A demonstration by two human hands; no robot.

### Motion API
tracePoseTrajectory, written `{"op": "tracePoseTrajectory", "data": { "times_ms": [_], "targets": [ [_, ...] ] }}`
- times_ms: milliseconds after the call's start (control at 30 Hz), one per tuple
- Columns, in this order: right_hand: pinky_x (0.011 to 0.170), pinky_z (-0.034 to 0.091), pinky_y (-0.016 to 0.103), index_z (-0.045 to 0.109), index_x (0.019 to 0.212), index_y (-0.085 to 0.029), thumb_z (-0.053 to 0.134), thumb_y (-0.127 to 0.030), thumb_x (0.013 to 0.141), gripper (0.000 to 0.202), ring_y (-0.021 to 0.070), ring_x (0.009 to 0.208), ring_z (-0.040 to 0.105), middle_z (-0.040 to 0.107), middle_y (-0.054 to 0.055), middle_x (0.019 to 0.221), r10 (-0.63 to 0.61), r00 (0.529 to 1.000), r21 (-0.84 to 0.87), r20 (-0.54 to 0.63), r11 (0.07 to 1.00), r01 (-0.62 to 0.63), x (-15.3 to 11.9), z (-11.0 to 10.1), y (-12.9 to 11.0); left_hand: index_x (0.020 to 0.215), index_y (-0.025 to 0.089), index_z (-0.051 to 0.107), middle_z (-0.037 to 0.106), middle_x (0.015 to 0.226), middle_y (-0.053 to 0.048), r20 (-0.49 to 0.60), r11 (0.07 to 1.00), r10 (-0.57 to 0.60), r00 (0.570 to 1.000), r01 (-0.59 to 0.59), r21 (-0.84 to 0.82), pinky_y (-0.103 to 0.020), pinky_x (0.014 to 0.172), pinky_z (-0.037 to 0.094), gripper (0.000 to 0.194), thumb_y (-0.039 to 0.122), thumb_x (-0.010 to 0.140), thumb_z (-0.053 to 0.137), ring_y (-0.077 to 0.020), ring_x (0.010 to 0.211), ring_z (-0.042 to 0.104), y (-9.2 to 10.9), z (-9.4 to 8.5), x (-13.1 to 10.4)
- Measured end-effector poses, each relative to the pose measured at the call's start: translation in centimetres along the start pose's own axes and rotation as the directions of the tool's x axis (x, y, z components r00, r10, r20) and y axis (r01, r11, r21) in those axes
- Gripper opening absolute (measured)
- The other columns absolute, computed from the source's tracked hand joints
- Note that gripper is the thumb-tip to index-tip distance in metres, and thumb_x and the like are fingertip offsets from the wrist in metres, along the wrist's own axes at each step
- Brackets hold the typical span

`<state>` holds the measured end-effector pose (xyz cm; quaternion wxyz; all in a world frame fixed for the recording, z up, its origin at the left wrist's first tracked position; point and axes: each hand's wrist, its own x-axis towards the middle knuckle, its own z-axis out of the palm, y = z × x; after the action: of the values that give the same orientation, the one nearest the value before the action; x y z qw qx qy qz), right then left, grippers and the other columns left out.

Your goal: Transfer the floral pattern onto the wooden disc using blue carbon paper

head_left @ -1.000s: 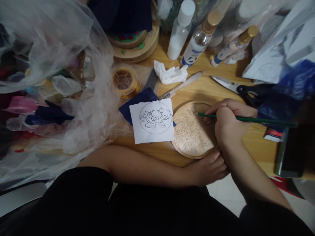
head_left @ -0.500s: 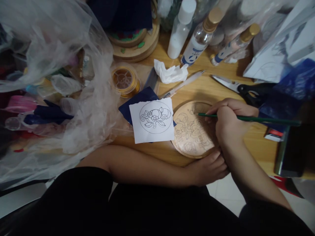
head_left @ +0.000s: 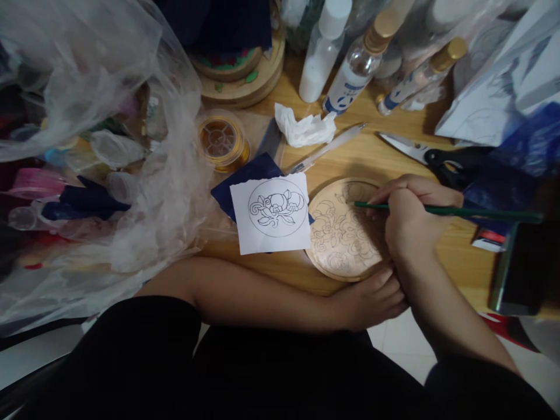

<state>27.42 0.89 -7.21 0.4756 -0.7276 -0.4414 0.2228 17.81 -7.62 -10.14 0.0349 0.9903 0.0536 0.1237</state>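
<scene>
A round wooden disc (head_left: 336, 233) lies on the table with a flower pattern drawn on it in thin dark lines. Its lower right rim is gripped by my left hand (head_left: 371, 300), whose fingers curl around the edge. Over the disc's right side, my right hand (head_left: 411, 213) is closed around a long dark green pencil (head_left: 481, 214). The pencil's tip meets or hovers just over the upper part of the drawing; contact is hard to tell. Left of the disc, a torn white paper (head_left: 272, 239) with a circular flower drawing rests on dark blue cloth (head_left: 245, 181).
Behind the disc lie a pen (head_left: 328, 147), crumpled tissue (head_left: 304, 128) and scissors (head_left: 415, 150). Several bottles (head_left: 350, 76) stand at the back. A gold wire spool (head_left: 223, 143) and a plastic bag (head_left: 166, 192) of supplies are leftward. At right lies a dark phone (head_left: 520, 268).
The right hand and pencil have shifted very slightly to the right, along with a small shift of the view. Both hands keep their hold.
</scene>
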Motion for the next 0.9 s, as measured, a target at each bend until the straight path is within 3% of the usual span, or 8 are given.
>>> {"op": "tracePoseTrajectory", "data": {
  "times_ms": [267, 467, 767, 900],
  "targets": [
    [0.034, 0.037, 0.016, 0.065, 0.047, -0.019, 0.042, -0.009, 0.060, 0.028, 0.0068, 0.037, 0.046, 0.056, -0.005, 0.044, -0.002, 0.999, -0.033, -0.045, 0.999, 0.000, 0.0, 0.1, 0.3, 0.133, 0.015, 0.049, 0.055, 0.133, -0.009, 0.080, 0.999, 0.045, 0.996, -0.044, -0.021, -0.043, 0.110, 0.035, 0.044, 0.014, 0.095, 0.028, -0.0231, 0.123, 0.050, -0.3, -0.3, 0.1],
    [0.035, 0.035, 0.016, 0.064, 0.048, -0.018, 0.043, -0.010, 0.062, 0.026, 0.0063, 0.037, 0.047, 0.056, -0.004, 0.046, 0.015, 1.000, -0.034, -0.024, 0.999, -0.016, -0.1, 0.0, 0.4, 0.132, 0.016, 0.052, 0.057, 0.130, -0.008, 0.048, 0.999, 0.036, 0.998, -0.036, -0.007, -0.044, 0.109, 0.036, 0.046, 0.010, 0.095, 0.025, -0.0229, 0.122, 0.052, -0.2, -0.3, 0.1],
    [0.036, 0.033, 0.021, 0.056, 0.042, -0.018, 0.040, -0.013, 0.056, 0.022, 0.0081, 0.036, 0.045, 0.053, -0.002, 0.043, 0.073, 0.996, 0.110, -0.057, 0.992, -0.067, 0.3, -0.1, -0.5, 0.128, 0.015, 0.056, 0.059, 0.129, -0.009, -0.038, 1.000, -0.013, 0.999, 0.013, 0.002, -0.043, 0.110, 0.037, 0.042, 0.012, 0.095, 0.030, -0.0227, 0.120, 0.054, -0.1, 0.0, 0.0],
    [0.038, 0.032, 0.022, 0.056, 0.042, -0.019, 0.038, -0.016, 0.057, 0.023, 0.0083, 0.037, 0.045, 0.050, -0.001, 0.041, 0.075, 0.992, 0.084, -0.097, 0.994, -0.067, 0.3, -0.2, -0.7, 0.126, 0.015, 0.057, 0.060, 0.127, -0.007, -0.073, 0.999, -0.035, 0.997, 0.035, 0.004, -0.042, 0.109, 0.038, 0.043, 0.011, 0.094, 0.030, -0.0225, 0.119, 0.055, 0.1, 0.1, 0.0]
  ]
}}
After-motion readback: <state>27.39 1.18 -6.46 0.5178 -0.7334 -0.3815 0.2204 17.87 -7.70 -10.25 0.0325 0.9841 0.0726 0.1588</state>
